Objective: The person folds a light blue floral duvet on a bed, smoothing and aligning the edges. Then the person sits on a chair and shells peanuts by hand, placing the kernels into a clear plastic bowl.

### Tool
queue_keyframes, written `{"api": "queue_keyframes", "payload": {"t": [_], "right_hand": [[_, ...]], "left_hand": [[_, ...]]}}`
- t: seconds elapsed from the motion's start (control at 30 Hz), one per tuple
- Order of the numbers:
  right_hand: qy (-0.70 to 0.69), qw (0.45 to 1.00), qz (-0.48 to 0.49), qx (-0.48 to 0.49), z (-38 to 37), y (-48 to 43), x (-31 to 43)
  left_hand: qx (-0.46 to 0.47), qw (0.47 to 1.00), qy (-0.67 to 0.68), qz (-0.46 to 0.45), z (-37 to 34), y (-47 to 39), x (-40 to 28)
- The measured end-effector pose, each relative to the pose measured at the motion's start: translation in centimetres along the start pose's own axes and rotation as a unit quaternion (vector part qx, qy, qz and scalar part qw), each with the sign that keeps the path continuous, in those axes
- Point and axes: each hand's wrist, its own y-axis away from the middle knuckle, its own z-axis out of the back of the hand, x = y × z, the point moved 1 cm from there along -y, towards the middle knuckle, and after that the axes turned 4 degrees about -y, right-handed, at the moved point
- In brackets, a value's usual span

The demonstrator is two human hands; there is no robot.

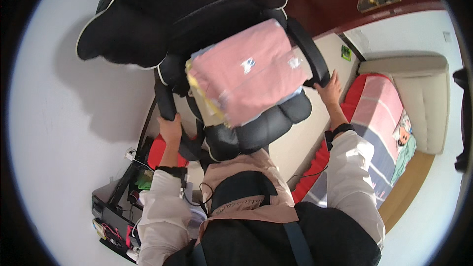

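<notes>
A black padded chair (258,133) with white piping stands in front of me, its back towards the top of the view. On its seat lies a stack of folded pink cloth (244,70), with yellow and pale blue layers showing at its edges; some clear plastic seems to shine on top. My left hand (171,128) grips the end of the chair's left armrest (164,99). At the front end of the right armrest (310,50), my right hand (330,88) rests with its thumb against it and its fingers spread. The underside of that contact is hidden.
A bed (380,118) with a striped cover and a beige headboard (421,99) stands at the right. At the lower left is a dark shelf unit (118,218) with cables and small items. A white wall (74,118) rises at the left; a dark red door (332,0) is at top right.
</notes>
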Motion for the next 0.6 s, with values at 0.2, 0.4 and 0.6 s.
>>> {"api": "queue_keyframes", "payload": {"t": [0.2, 0.4, 0.6], "right_hand": [[-0.11, 0.993, -0.05, 0.008, -4.6, -4.2, -1.8], [-0.11, 0.993, 0.02, -0.037, -5.4, -8.5, -0.2], [-0.075, 0.996, 0.025, -0.045, -6.0, -15.8, 2.1]], "left_hand": [[-0.016, 0.999, 0.033, -0.016, 0.0, -0.7, 0.0], [-0.057, 0.996, 0.064, -0.04, -0.8, -2.2, -0.6], [-0.05, 0.997, 0.056, -0.001, -1.9, -4.2, -5.0]]}}
